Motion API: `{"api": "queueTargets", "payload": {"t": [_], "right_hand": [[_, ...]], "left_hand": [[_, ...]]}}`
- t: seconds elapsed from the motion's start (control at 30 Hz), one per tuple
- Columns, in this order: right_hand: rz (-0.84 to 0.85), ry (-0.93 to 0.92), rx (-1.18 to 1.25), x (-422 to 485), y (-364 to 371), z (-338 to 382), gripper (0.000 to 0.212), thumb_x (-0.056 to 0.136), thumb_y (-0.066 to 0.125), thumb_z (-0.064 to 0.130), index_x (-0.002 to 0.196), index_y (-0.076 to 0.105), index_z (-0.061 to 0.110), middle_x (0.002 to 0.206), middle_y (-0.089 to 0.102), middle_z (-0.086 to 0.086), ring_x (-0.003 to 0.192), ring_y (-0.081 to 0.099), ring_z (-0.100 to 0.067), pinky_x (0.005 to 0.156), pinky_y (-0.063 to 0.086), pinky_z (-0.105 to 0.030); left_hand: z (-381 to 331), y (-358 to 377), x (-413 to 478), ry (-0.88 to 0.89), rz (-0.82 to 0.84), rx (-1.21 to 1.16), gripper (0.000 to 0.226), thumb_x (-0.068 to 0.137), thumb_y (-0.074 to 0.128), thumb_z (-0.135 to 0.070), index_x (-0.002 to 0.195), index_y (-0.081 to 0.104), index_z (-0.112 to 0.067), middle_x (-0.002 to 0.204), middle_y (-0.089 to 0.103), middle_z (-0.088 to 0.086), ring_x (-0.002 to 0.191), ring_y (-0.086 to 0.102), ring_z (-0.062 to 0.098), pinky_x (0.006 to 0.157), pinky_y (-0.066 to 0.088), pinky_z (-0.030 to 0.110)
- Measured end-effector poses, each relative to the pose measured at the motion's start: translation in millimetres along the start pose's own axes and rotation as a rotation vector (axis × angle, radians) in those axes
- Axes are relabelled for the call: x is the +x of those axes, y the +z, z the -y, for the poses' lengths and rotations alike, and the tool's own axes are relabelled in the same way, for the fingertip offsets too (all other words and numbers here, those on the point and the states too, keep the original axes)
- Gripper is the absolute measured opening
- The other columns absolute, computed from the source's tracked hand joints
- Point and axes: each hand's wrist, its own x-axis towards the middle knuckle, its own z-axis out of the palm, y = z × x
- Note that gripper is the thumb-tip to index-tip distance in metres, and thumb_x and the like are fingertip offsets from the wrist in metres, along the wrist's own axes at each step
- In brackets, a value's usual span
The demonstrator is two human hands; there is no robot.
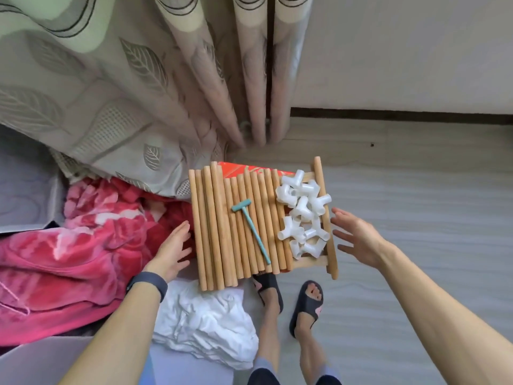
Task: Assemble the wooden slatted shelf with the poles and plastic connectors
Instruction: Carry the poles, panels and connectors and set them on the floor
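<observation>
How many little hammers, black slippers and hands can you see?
Teal hammer: 1
Black slippers: 2
Hands: 2, the left hand and the right hand
Total: 5

The round pale wooden poles [222,226] appeared smooth and matt. The white three-way plastic connectors [304,211] were translucent with a slight gloss. The small teal plastic hammer [254,232] looked matt. The pink fleece blanket [83,245] was plush. The beige leaf-patterned cloth curtain [97,93] showed a woven sheen. The grey floor [416,218] bore a matt wood-grain finish.
</observation>
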Motion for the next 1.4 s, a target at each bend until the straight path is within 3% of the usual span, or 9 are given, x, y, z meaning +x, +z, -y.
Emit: {"api": "queueTargets", "payload": {"t": [0.13,0.23,0.5,0.73,0.87,1.27,1.4], "right_hand": [[0.057,0.042,0.027,19,0,-2,0.032,0.101,0.052,0.036,0.131,0.063,0.039,0.131,0.066,0.011,0.126,0.056,-0.019,0.112,0.040,-0.049],[0.059,0.031,0.034,24,0,-4,0.033,0.100,0.056,0.033,0.131,0.062,0.039,0.125,0.069,0.011,0.123,0.059,-0.017,0.105,0.046,-0.045],[0.064,0.045,0.070,29,5,-3,0.032,0.100,0.055,0.037,0.131,0.064,0.037,0.126,0.069,-0.001,0.119,0.061,-0.023,0.092,0.052,-0.044],[0.072,0.039,0.062,28,5,-7,0.032,0.101,0.052,0.040,0.129,0.066,0.034,0.124,0.068,-0.003,0.113,0.062,-0.023,0.088,0.052,-0.041],[0.066,0.031,0.061,22,0,-6,0.031,0.099,0.056,0.040,0.127,0.067,0.034,0.121,0.070,0.000,0.111,0.064,-0.021,0.085,0.052,-0.040],[0.035,-0.023,0.259,-49,-44,-26,0.031,0.097,0.058,0.037,0.127,0.067,0.037,0.126,0.069,0.003,0.119,0.061,-0.021,0.096,0.050,-0.045],[-0.009,-0.060,0.370,-104,-76,-42,0.035,0.095,0.060,0.036,0.130,0.065,0.036,0.127,0.069,0.003,0.120,0.060,-0.022,0.096,0.049,-0.045]], "left_hand": [[-1,4,23,-0.085,0.111,-0.085,0.055,0.099,0.052,-0.053,0.148,0.046,-0.029,0.144,0.055,-0.003,0.126,0.054,0.025,0.109,0.040,0.050],[1,7,29,-0.099,0.149,-0.142,0.047,0.099,0.054,-0.049,0.137,0.056,-0.023,0.133,0.062,-0.001,0.120,0.058,0.025,0.105,0.045,0.048],[-4,4,31,-0.163,0.169,-0.228,0.031,0.095,0.054,-0.044,0.119,0.064,-0.028,0.125,0.065,0.011,0.116,0.059,0.028,0.103,0.045,0.051],[4,6,35,-0.149,0.171,-0.283,0.038,0.094,0.055,-0.046,0.124,0.066,-0.026,0.123,0.063,0.010,0.113,0.058,0.029,0.090,0.049,0.050],[5,2,33,-0.161,0.192,-0.273,0.041,0.094,0.055,-0.044,0.130,0.063,-0.026,0.125,0.062,0.012,0.118,0.056,0.031,0.097,0.047,0.055],[-32,23,-28,-0.085,0.266,-0.177,0.044,0.090,0.060,-0.040,0.128,0.067,-0.020,0.119,0.061,0.013,0.115,0.055,0.032,0.105,0.042,0.058],[-53,51,-76,-0.048,0.336,-0.100,0.029,0.091,0.058,-0.036,0.110,0.072,-0.020,0.088,0.064,0.005,0.090,0.057,0.026,0.080,0.052,0.046]]}}
